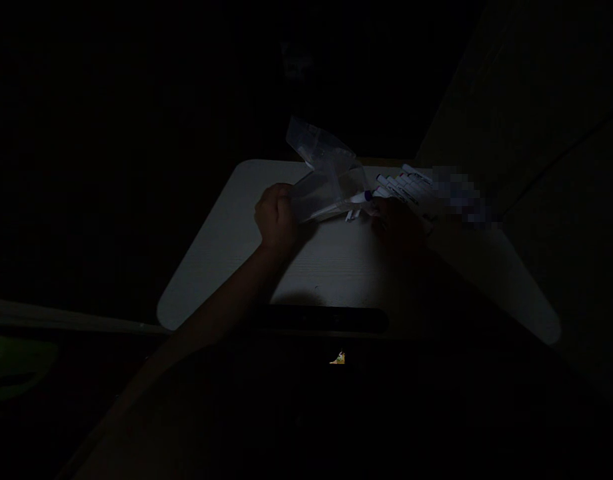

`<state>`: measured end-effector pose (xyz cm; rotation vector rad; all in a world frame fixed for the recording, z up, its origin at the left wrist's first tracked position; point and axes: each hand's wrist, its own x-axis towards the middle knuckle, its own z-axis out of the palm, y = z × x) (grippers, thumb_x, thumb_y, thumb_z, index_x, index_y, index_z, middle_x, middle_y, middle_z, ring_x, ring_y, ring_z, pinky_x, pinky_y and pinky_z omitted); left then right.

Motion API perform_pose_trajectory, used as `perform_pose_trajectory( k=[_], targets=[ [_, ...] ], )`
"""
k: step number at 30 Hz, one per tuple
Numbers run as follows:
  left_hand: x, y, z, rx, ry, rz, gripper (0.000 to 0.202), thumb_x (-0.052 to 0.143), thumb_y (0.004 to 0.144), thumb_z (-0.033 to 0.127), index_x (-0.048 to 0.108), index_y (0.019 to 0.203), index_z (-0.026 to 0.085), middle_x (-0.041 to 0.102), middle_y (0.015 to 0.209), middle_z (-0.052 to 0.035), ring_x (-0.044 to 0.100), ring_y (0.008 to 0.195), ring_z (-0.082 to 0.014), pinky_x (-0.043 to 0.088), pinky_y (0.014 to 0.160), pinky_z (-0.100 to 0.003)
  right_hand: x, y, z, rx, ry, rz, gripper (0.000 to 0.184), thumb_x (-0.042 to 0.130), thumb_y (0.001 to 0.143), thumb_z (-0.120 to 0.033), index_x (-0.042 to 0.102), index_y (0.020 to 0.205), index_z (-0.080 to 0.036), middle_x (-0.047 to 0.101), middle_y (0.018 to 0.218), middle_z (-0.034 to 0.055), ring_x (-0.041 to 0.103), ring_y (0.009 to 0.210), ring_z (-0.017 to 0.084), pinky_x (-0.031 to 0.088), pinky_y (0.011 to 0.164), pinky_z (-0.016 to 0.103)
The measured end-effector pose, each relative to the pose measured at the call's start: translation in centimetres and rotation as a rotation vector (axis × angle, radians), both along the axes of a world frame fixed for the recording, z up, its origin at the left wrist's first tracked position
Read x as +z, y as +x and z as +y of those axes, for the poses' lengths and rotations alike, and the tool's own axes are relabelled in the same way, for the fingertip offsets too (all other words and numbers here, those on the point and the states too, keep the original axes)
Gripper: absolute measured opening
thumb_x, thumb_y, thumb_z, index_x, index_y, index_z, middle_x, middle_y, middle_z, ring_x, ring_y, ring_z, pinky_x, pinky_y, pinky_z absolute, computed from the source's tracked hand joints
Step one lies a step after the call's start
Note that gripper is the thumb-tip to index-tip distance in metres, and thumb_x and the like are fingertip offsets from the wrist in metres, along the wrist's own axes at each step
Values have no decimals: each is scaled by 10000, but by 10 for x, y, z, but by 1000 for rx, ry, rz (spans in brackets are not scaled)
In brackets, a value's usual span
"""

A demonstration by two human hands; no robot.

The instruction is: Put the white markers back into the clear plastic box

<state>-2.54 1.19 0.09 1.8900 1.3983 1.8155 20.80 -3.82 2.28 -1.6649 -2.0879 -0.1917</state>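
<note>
The scene is very dark. My left hand (276, 217) is closed on the edge of a clear plastic bag (326, 177) that stands crumpled above a small white table (221, 253). A white marker with a purple cap (362, 197) pokes out at the bag's mouth. My right hand (399, 223) lies in shadow just right of the bag, beside that marker; its fingers are too dark to read. Several white markers (404, 183) lie in a row behind the right hand.
A dark flat bar (326, 319) lies along the table's near edge. A blurred patch (461, 197) sits right of the markers. A wall or panel (536, 100) rises on the right. Everything around the table is black.
</note>
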Motion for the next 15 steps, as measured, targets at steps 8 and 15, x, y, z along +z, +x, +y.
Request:
perform_pose_trajectory(
  k=[8,15],
  targets=[
    [-2,-1,2,19,13,16,532,245,909,534,627,850,168,617,806,-62,588,800,-171,442,740,-324,28,1,-10,-18,236,272,482,391,870,-256,381,1343,-161,574,1155,135,604,940,207,526,797,355],
    [4,0,-2,21,-12,25,516,243,914,504,620,826,164,627,819,-85,585,815,-195,433,746,-345,50,2,-24,78,551,536,480,485,856,-289,406,1322,-210,475,1297,125,561,994,201,538,706,315]
  ],
)
